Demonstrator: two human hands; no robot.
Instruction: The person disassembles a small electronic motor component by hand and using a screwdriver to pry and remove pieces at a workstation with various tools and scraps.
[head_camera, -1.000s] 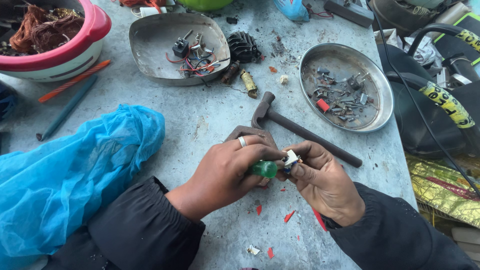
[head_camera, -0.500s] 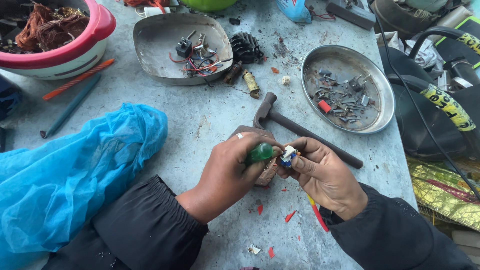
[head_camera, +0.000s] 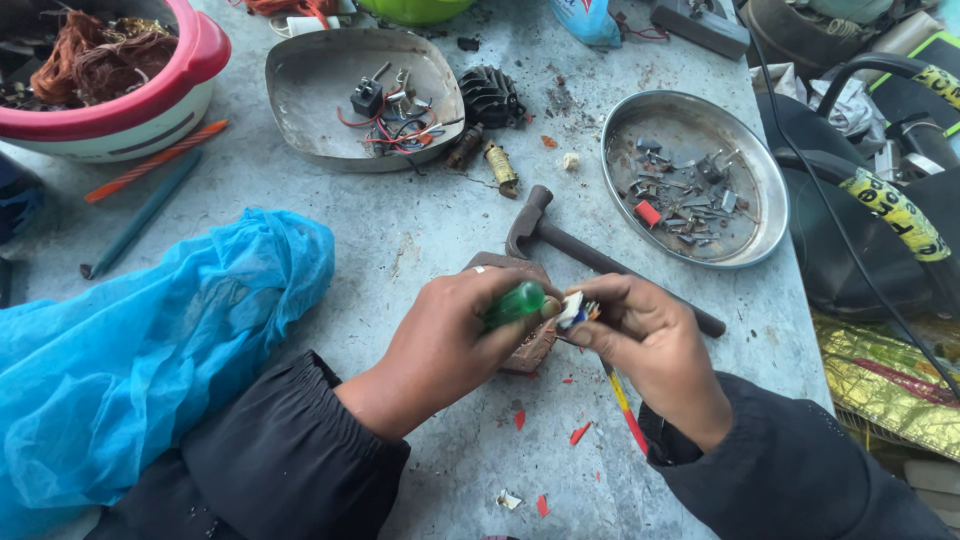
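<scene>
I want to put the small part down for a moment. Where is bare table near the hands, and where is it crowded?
Bare table lies between the blue plastic bag, the oval metal tray and the hammer. Another patch sits between the hammer and the round metal dish. Red chips litter the space under the left hand and right hand.

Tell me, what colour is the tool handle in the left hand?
Green handle, in the left hand; head view.
</scene>
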